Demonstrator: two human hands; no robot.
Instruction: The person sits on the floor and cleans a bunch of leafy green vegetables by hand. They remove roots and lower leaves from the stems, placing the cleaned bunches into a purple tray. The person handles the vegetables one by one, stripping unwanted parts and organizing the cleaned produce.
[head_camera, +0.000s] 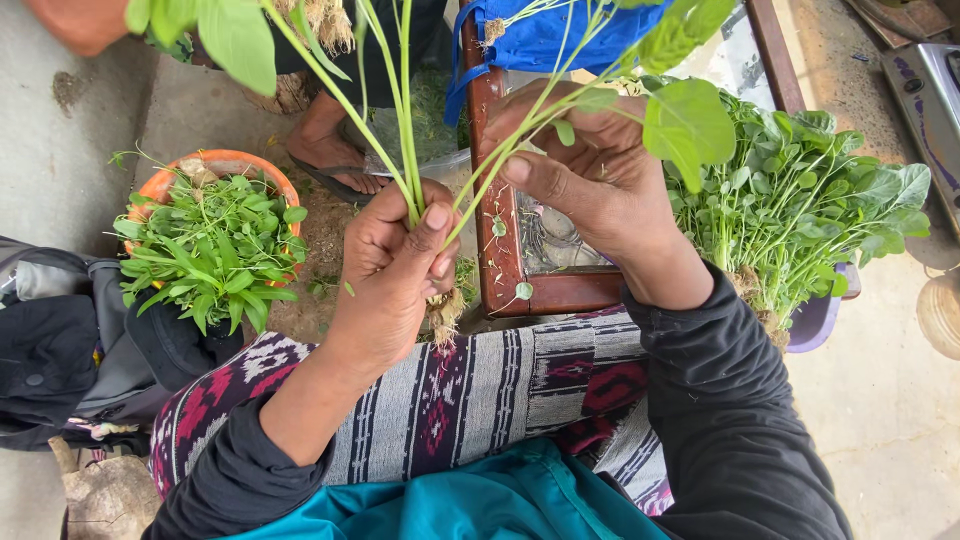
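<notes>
An orange bowl (225, 162) of leafy greens (212, 250) sits on the ground beside a dark bag (60, 350) (partly cut off); a sandalled foot (335, 160) rests nearby.

Bunch of leafy green stalks (405, 150) — long thin pale-green stems w/ broad leaves up top, roots and dirt clump hanging at the btm. Held upright-ish over the patterned lap cloth (480, 390), stems fanning out; one stalk leans right, apart from the rest.
</notes>
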